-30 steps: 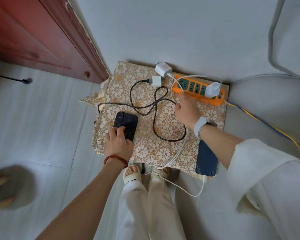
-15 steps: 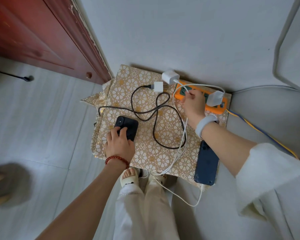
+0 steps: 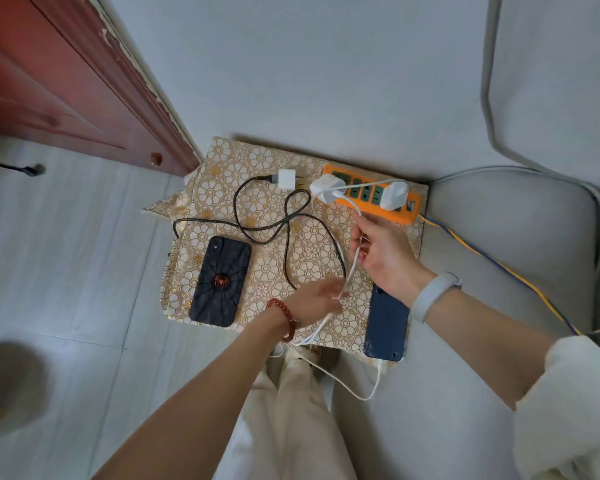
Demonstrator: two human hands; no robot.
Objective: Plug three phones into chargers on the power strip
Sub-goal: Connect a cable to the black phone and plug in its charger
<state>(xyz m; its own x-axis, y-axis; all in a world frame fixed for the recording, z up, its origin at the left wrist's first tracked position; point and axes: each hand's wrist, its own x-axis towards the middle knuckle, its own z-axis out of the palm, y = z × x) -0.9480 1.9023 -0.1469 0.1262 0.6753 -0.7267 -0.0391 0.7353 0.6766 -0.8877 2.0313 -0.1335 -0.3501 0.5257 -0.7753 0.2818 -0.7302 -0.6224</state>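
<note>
White cable (image 3: 352, 268) now pinched by both hands, black phone (image 3: 221, 281) released

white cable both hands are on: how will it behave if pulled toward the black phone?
The white cable sags between the left hand and right hand, so likely floppy and light. It runs to a white charger on the power strip; hard tugs may tilt that.

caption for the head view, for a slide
Both hands, left and right, run a white cable from the orange power strip, between two phones.
</note>
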